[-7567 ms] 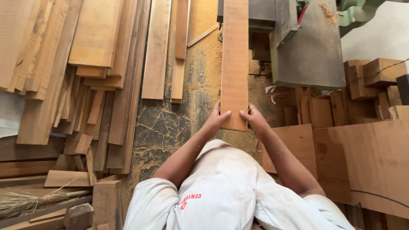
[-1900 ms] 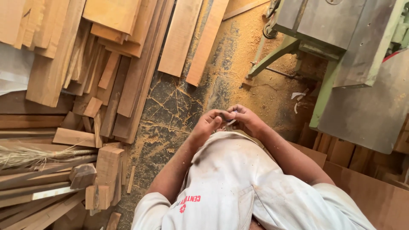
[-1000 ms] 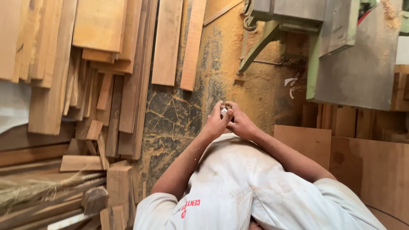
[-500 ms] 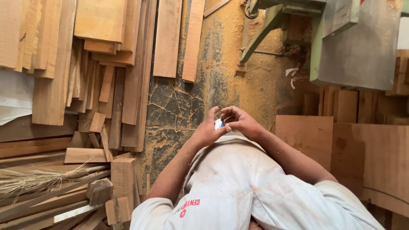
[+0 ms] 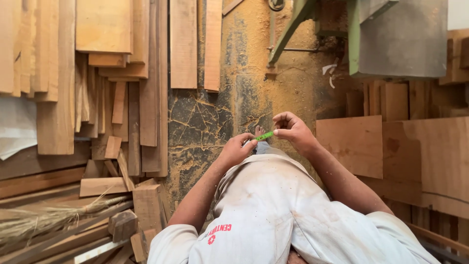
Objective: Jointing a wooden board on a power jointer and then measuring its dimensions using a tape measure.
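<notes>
Both hands have drifted slightly apart: a small green strip (image 5: 264, 135) now spans them, left hand (image 5: 237, 150) and right hand (image 5: 292, 131) each pinching an end.

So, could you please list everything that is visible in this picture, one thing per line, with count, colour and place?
green strip: one, bright green, small, pinched between both hands.
wooden boards: many, light brown, stacked on the floor at left and top.
flat panels: several, reddish brown, at right.
machine: one, green and grey, top right.
floor: cracked, covered with yellow sawdust, centre.
broom: one, straw coloured, bottom left.
white sheet: one, left edge.
shirt: one, white, dusty, bottom centre.
left hand: holds one end of the strip.
right hand: holds the other end.
</notes>
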